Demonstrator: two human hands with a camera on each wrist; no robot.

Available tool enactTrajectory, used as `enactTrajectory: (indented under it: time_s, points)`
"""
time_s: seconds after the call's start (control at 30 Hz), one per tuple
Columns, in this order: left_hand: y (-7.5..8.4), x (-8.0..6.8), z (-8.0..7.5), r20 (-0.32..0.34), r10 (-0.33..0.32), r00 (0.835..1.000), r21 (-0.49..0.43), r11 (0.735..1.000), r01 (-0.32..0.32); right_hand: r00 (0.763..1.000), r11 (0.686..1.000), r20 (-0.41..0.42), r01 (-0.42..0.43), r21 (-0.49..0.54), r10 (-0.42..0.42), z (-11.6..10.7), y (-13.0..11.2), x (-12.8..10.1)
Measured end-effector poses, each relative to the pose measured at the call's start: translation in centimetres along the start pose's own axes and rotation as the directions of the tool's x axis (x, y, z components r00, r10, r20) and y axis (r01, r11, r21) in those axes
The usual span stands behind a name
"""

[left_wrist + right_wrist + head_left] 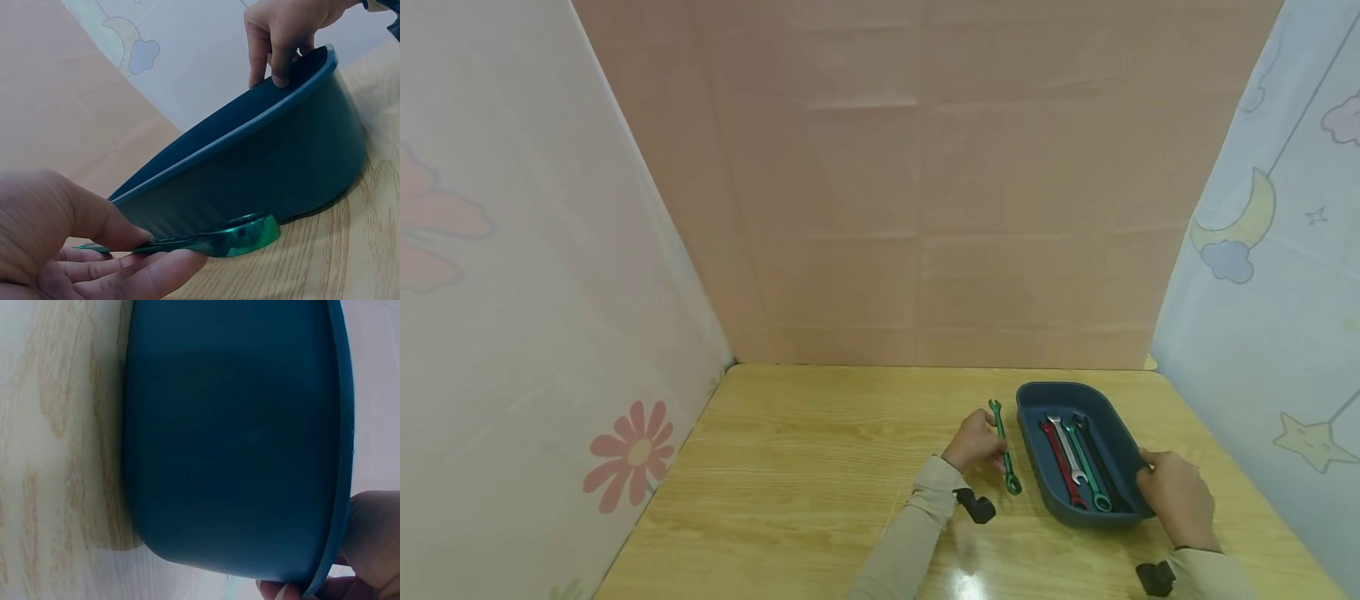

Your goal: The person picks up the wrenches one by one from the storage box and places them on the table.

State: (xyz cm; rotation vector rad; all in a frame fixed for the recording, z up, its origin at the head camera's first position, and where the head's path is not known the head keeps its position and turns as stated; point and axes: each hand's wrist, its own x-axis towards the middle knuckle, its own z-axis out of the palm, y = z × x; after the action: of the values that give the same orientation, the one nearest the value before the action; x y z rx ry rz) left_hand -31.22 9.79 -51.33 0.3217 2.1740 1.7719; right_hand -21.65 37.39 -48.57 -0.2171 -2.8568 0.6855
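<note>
Now, wrench: your left hand (976, 442) pinches the glossy green metal wrench (1004, 447), long axis toward the table's far edge.
Tray: your right hand (1176, 496) grips the smooth blue oval tray (1131, 458) by its near rim.

Left hand (56, 244) cut off by the frame's lower edge; blue tray (237, 437) wall hides its contents in both wrist views.

No readable text, labels or numbers anywhere.
</note>
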Motion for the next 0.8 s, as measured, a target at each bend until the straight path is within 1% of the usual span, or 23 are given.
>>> enactTrajectory:
  time_s: [0.1,0.27,0.37,0.53,0.7,0.8]
  points:
    - [-0.3,0.0,0.1,-0.009,-0.017,1.000,-0.005,1.000,0.017,1.000,1.000,0.011,-0.003,0.005,0.003,-0.1,0.0,0.1]
    - [-0.5,0.0,0.2,-0.028,-0.031,0.999,0.033,0.999,0.032,1.000,1.000,0.024,-0.009,0.005,0.009,-0.1,0.1,0.2]
    - [-0.6,0.1,0.2,-0.052,-0.023,0.998,0.097,0.995,0.028,1.000,1.000,0.019,-0.017,0.003,0.016,0.0,0.2,0.3]
    - [-0.7,0.4,0.2,-0.093,0.011,0.996,0.196,0.980,0.008,1.000,1.000,0.013,-0.016,0.003,0.016,0.0,0.3,0.4]
    - [-1.2,0.6,0.5,-0.087,0.023,0.996,0.229,0.973,-0.003,1.000,1.000,0.013,-0.020,-0.002,0.020,0.1,0.3,0.4]
    - [-1.5,0.5,0.6,-0.070,0.016,0.997,0.218,0.976,-0.001,1.000,1.000,0.007,-0.017,0.000,0.017,0.1,0.2,0.4]
